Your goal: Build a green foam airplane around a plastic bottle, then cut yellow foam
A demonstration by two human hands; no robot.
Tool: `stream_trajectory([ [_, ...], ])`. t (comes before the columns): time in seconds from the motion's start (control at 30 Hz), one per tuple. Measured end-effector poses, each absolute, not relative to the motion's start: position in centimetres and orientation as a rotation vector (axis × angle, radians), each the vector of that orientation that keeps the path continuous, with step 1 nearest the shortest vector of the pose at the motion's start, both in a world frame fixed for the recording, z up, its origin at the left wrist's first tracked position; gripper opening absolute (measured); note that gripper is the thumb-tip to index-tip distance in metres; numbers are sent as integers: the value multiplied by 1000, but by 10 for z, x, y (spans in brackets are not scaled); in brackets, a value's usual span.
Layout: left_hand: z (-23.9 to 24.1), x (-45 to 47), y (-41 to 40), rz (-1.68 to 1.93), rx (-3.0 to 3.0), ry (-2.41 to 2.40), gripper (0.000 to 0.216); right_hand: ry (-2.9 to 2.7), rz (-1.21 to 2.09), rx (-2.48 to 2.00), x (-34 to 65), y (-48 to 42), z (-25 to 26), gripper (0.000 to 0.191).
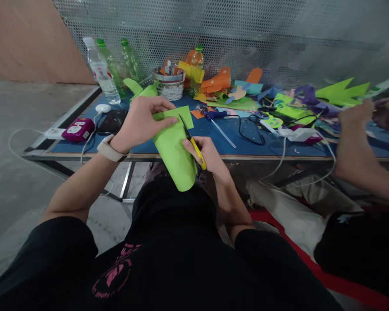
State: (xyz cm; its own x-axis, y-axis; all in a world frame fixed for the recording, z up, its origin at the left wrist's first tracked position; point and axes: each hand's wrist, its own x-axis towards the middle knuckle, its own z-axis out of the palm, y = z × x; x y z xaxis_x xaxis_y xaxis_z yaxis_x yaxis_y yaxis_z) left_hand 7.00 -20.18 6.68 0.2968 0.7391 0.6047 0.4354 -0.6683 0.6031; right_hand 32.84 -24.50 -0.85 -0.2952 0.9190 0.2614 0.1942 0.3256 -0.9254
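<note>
A curved light-green paper sheet (175, 157) occupies the near position, its lower end hanging in front of the blue tabletop (243, 149). The right hand (205, 151) has its fingers wrapped around the handles of yellow-handled scissors (198, 152); a dark blade lies at the sheet's upper part — blade opening cannot be determined. The left hand (145, 119) pinches the sheet's upper part, thumb on top, remaining fingers partly hidden. Beyond, on the tabletop: purple power cube (79, 130) and black smartphone (112, 122), left; blue corded glue gun (216, 115), right. Farther back — woven basket (172, 91) and plastic bottles (105, 75), before a perforated metal panel (246, 26).
</note>
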Motion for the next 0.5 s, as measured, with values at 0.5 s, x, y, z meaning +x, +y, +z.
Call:
stream_trajectory([
  [0.5,69,66,-219,1357,2270,1074,28,-1608,1078,-963,315,-254,-11,105],
])
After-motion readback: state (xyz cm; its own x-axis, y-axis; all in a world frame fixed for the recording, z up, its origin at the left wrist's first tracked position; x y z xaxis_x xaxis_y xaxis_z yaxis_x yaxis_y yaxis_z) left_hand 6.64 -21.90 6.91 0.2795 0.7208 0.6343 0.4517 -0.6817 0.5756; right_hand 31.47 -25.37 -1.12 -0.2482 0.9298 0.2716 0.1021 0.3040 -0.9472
